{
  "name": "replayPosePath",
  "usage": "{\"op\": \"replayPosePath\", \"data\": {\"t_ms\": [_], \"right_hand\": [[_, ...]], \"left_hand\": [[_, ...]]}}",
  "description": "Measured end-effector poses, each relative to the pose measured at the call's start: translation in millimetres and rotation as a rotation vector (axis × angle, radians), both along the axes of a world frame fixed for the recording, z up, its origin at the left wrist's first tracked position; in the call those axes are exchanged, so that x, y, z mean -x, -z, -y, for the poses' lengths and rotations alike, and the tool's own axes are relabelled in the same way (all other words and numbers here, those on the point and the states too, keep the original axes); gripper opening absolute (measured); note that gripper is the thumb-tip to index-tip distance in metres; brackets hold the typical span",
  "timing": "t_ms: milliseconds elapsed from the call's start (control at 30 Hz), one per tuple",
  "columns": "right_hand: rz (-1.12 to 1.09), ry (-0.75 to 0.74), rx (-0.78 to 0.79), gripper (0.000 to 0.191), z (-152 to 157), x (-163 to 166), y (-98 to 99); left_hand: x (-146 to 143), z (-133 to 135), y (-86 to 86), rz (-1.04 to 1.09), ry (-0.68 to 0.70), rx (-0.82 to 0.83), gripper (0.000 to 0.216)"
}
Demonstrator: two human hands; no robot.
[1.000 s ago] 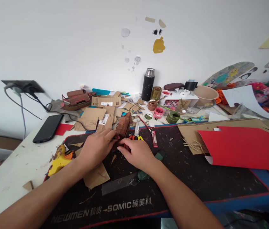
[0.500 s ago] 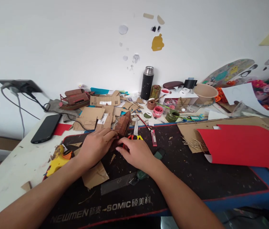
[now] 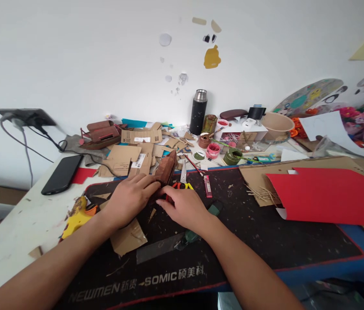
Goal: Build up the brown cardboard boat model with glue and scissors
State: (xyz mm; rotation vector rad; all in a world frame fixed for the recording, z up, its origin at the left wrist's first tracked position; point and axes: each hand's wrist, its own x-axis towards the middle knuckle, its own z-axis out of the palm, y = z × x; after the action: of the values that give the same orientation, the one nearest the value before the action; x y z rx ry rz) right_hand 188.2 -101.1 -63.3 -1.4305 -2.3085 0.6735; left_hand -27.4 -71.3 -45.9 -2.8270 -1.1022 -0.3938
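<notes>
A brown painted cardboard model (image 3: 166,170), shaped like a small boat hull, rests on the black desk mat (image 3: 249,241). My left hand (image 3: 130,199) is wrapped round its near left side. From the right, my right hand (image 3: 183,206) presses closed fingers against the model's near end. Just beyond my right hand lie scissors (image 3: 182,183) with red and yellow handles.
A yellow glue gun (image 3: 77,212) and a black phone (image 3: 62,174) lie left. Cardboard scraps (image 3: 127,160), paint pots (image 3: 213,150) and a black flask (image 3: 198,106) crowd the back. A red sheet (image 3: 327,197) on cardboard lies right. Another brown model (image 3: 100,133) stands at back left.
Both hands stay on the brown model with almost no movement. The view has shifted slightly, so everything sits a little higher and to the left.
</notes>
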Motion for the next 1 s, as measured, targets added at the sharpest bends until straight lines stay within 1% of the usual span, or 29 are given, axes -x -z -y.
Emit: {"op": "replayPosePath", "data": {"t_ms": [100, 200, 267, 367, 467, 533, 667, 767, 900, 1000], "right_hand": [[0.026, 0.010, -0.014, 0.024, 0, 1, 0.8], [0.036, 0.014, -0.014, 0.025, 0, 1, 1.0], [0.033, 0.014, -0.010, 0.026, 0, 1, 0.7], [0.016, 0.011, -0.008, 0.026, 0, 1, 0.7], [-0.015, 0.004, -0.005, 0.025, 0, 0, 1.9], [-0.052, 0.002, -0.002, 0.025, 0, -1, 3.0], [-0.129, 0.025, 0.005, 0.021, 0, -1, 4.6], [-0.227, 0.077, 0.003, 0.018, -1, -2, 6.6], [-0.393, 0.231, 0.008, 0.022, -8, -7, 13.9], [-0.444, 0.310, 0.049, 0.024, -14, -10, 19.7]], "left_hand": [[0, 1, -3.5, -0.082, 0.050, -0.033, 0.022], [-2, 0, -6.2, -0.160, 0.072, -0.069, 0.019], [-4, -1, -6.0, -0.159, 0.066, -0.077, 0.019], [-5, -2, -3.1, -0.079, 0.042, -0.060, 0.022], [-2, -3, -2.5, 0.004, 0.000, -0.042, 0.025], [3, -5, -5.4, 0.050, -0.066, -0.028, 0.028], [14, -11, -14.5, 0.102, -0.186, 0.081, 0.032], [16, -17, -16.9, 0.048, -0.205, 0.172, 0.036], [13, -21, -13.1, -0.024, -0.217, 0.244, 0.045], [8, -21, -10.4, -0.069, -0.236, 0.282, 0.052]]}}
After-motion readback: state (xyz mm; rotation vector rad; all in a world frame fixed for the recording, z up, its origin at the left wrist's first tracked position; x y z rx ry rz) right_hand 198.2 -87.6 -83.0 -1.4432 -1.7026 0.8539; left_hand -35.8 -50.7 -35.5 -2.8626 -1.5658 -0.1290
